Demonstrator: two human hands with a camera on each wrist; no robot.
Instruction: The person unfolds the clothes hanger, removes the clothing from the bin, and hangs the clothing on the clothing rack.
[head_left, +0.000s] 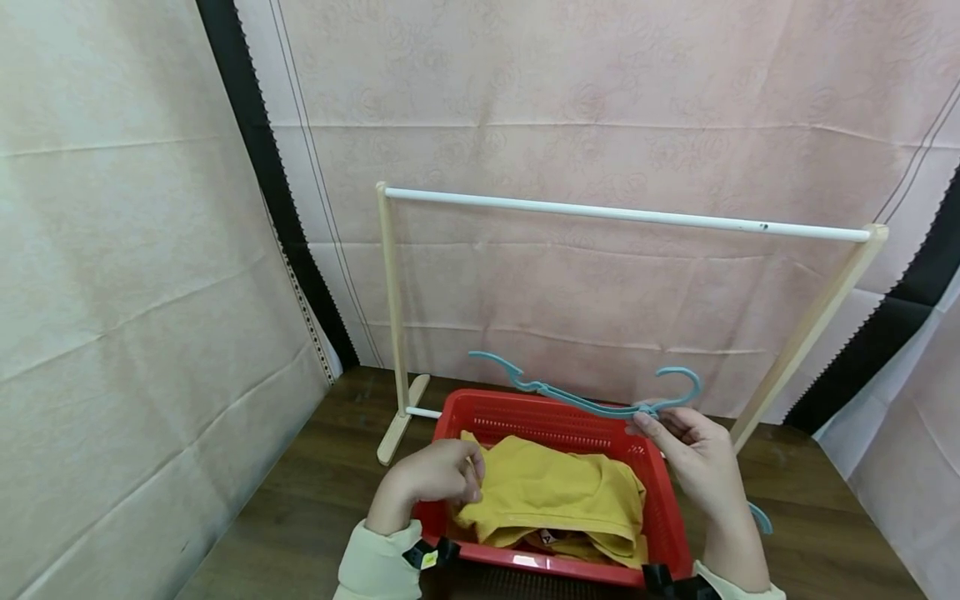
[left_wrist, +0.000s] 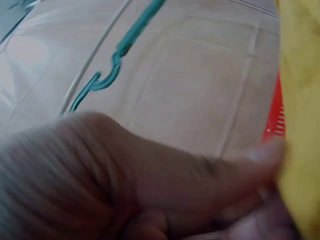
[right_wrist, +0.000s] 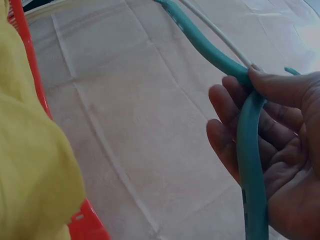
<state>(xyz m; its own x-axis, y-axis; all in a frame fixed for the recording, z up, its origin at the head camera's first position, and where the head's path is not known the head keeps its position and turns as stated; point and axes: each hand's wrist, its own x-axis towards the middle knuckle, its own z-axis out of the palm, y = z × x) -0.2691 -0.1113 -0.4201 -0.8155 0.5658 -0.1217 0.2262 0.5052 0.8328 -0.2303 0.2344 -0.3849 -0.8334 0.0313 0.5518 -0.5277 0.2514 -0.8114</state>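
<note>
A right hand (head_left: 697, 446) pinches a blue-green curved plastic hanger (right_wrist: 249, 145) beneath its hook.
The hanger is above the far rim of a red perforated plastic basket (head_left: 671, 508); the left hand (head_left: 437, 477) pinches the left edge of the crumpled yellow cloth (head_left: 558, 487) inside, before a white rod (head_left: 622, 214) on wooden posts (head_left: 393, 308).

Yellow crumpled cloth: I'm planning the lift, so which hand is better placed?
Probably the left hand: it touches the yellow crumpled cloth, while the right hand holds a blue plastic hanger.
</note>
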